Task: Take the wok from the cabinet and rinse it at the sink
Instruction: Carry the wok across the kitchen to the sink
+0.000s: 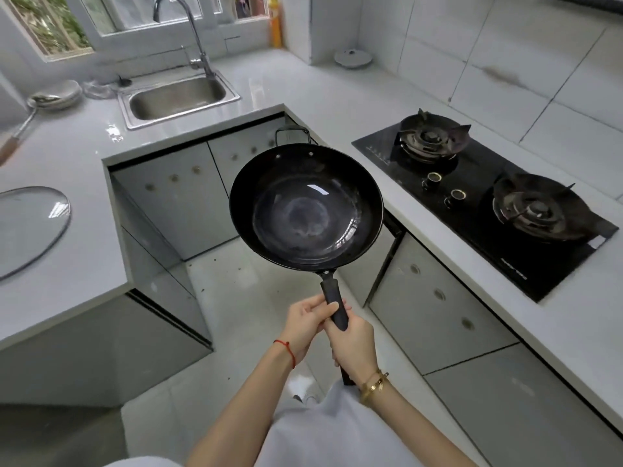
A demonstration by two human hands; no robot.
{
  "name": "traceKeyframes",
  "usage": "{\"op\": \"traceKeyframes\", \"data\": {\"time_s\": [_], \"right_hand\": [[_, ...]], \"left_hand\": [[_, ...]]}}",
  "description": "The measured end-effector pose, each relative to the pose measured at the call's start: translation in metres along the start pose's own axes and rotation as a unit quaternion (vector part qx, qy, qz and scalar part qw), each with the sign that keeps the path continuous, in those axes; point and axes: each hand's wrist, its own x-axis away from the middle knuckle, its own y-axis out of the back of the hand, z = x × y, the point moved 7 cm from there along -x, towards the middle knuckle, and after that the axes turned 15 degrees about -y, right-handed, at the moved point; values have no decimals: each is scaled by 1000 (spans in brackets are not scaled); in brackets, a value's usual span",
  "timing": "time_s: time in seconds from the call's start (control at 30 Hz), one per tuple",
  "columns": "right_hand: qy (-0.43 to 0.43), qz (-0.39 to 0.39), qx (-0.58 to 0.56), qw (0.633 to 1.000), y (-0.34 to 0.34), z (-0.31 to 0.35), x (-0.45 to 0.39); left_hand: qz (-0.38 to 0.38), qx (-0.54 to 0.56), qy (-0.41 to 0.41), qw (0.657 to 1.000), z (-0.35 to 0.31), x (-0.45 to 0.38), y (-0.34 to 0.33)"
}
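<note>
With both hands, left (308,323) and right (352,345), wrapped around its handle, I hold the wok (306,205) level over the floor; carry it far-left to the sink (177,97), keeping the rim clear of the tabletop (77,156) edge.

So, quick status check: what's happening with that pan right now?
Both hands, left and right, grip the handle. Black round metal wok held over the floor, empty. Steel sink ahead, path clear.

Glass lid (32,227), ladle (23,124), gas hob (485,200)
</note>
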Motion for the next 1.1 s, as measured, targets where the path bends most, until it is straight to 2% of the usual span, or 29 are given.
{"op": "traceKeyframes", "data": {"time_s": [0.4, 0.8, 1.1], "right_hand": [[4, -5, 22, 1000, -44, 103, -129], [39, -44, 30, 998, -44, 253, -307], [22, -87, 3, 996, -36, 329, -403]], "left_hand": [[-18, -23, -21, 999, -51, -153, 43], [-16, -5, -29, 999, -120, -378, 42], [43, -38, -18, 998, -153, -510, 29]]}}
